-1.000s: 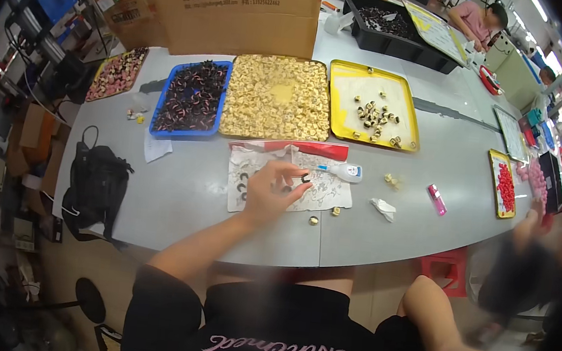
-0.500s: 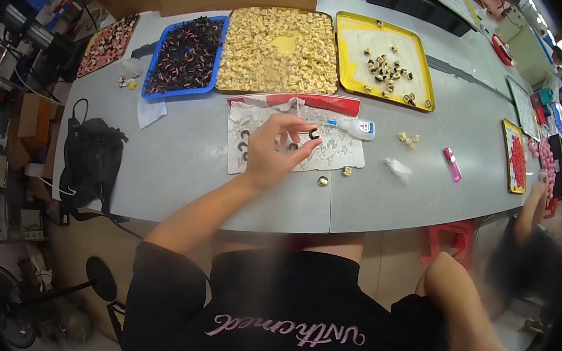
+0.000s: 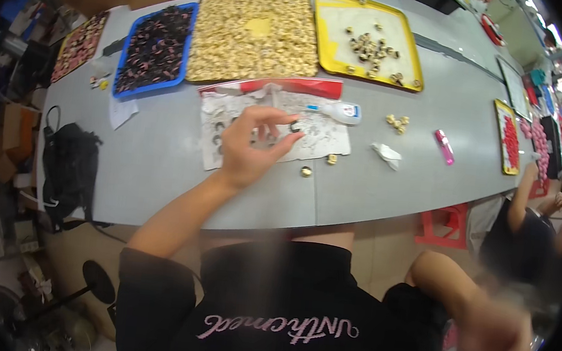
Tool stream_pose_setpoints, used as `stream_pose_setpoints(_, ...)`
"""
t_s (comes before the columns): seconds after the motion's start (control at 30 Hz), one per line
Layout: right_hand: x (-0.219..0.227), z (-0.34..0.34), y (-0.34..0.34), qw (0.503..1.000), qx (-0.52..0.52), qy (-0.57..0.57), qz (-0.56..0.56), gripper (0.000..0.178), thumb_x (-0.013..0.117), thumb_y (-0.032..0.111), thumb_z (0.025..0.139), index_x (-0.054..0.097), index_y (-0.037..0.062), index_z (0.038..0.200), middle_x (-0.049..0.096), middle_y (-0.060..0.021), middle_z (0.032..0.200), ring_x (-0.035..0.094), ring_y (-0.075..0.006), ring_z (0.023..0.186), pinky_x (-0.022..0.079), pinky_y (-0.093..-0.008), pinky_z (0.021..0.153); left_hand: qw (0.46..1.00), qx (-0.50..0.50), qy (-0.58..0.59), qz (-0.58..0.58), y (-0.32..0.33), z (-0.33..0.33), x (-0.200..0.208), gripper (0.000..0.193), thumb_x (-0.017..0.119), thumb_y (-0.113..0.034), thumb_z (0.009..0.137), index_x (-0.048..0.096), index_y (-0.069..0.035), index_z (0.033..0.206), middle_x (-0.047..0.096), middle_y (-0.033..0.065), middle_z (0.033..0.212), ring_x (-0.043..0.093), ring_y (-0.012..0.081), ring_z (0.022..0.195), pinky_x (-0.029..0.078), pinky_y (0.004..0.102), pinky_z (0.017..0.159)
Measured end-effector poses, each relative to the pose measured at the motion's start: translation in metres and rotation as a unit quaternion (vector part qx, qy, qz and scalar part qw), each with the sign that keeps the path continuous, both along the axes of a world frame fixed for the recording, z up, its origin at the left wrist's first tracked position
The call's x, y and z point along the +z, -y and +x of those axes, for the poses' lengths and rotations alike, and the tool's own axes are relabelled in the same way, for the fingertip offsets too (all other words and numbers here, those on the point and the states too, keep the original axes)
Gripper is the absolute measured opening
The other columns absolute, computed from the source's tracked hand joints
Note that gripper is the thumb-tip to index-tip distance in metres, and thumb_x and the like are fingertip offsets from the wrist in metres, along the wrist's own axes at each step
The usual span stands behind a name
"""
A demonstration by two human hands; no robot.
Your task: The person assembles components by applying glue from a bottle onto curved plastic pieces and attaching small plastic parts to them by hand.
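Over a stained white sheet (image 3: 328, 141), my left hand (image 3: 248, 147) holds a small dark C-shaped piece (image 3: 295, 128) between thumb and fingertips. More dark curved pieces lie on the sheet, partly behind that hand. A small white glue-type bottle with a blue tip (image 3: 346, 113) rests on its side at the sheet's right part. Two small gold-and-black pieces lie at the near edge; one is a rounded gold piece (image 3: 306, 172). My right hand (image 3: 494, 341) is low at the right, away from the table, smeared by motion; its fingers cannot be made out.
Along the back stand a blue tray (image 3: 119, 85) of dark pieces, a tray of cream pieces (image 3: 252, 57) and a yellow tray (image 3: 417, 60) with several gold-black pieces. A pink tube-like item (image 3: 444, 146) and crumpled tissue (image 3: 386, 154) lie right. A black bag (image 3: 71, 162) sits left; another person (image 3: 519, 229) works at far right.
The view has shifted, so the table's things sit further left and slightly higher. My left hand keeps its pinch over the sheet. My right hand is now more blurred at the lower right.
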State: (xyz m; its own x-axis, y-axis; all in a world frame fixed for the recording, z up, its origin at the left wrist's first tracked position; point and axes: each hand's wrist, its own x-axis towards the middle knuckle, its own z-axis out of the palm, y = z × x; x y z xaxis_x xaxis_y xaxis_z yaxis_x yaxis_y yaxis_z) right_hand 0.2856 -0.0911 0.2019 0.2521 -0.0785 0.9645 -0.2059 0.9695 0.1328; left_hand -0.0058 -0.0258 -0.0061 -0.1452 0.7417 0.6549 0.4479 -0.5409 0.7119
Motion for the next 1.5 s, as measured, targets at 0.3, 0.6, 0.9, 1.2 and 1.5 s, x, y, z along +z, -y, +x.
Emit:
stream_pose_setpoints(0.3,-0.178,-0.015,-0.14,0.684,-0.375,0.478,-0.404,0.018,0.066,0.004,0.082,0.066,0.0016,0.1,0.057,-0.0133,0.098,0.053,-0.0286,0.092,0.046,-0.035,0.075,0.998,-0.029,-0.05,-0.01,0.0,0.001,0.003,0.046,0.08,-0.001,0.071,0.048,-0.005,0.103,0.071,0.0091,0.096,0.054,0.0073,0.064,0.043,0.0195,0.056)
stream_pose_setpoints(0.6,-0.179,-0.007,-0.17,0.637,-0.381,0.56,-0.368,0.017,0.072,0.008,0.076,0.066,0.0011,0.09,0.057,-0.0067,0.082,0.055,-0.0255,0.083,0.047,-0.0347,0.073,0.999,-0.037,-0.012,-0.011,-0.004,0.004,0.002,0.038,0.081,-0.007,0.071,0.058,-0.009,0.101,0.067,0.0011,0.093,0.056,0.0093,0.063,0.042,0.0221,0.052)
stream_pose_setpoints(0.9,-0.153,-0.089,-0.16,0.728,0.102,0.382,-0.56,0.015,0.061,-0.001,0.086,0.061,-0.0048,0.101,0.062,-0.0071,0.098,0.062,-0.0123,0.09,0.053,-0.0268,0.084,0.997,-0.025,-0.072,-0.01,-0.002,-0.001,0.003,0.045,0.082,-0.002,0.069,0.052,-0.004,0.102,0.07,0.0064,0.095,0.054,0.0084,0.063,0.043,0.0198,0.054)
stream_pose_setpoints(1.2,-0.181,-0.102,-0.159,0.677,0.259,0.391,-0.567,0.022,0.066,-0.006,0.083,0.06,-0.0055,0.104,0.061,-0.0091,0.102,0.061,-0.0139,0.092,0.052,-0.0263,0.083,0.997,-0.003,-0.063,0.034,-0.013,-0.004,0.009,0.049,0.083,-0.002,0.068,0.05,-0.003,0.104,0.07,0.0045,0.094,0.056,0.0068,0.065,0.042,0.0187,0.053)
stream_pose_setpoints(1.5,-0.184,-0.104,-0.147,0.641,0.3,0.349,-0.614,0.021,0.067,-0.003,0.083,0.062,-0.0054,0.103,0.063,-0.0092,0.102,0.061,-0.0146,0.095,0.051,-0.0266,0.085,0.996,-0.025,-0.087,0.01,-0.002,-0.003,0.003,0.055,0.08,0.005,0.069,0.044,-0.004,0.109,0.07,0.0121,0.096,0.055,0.0092,0.068,0.041,0.0199,0.056)
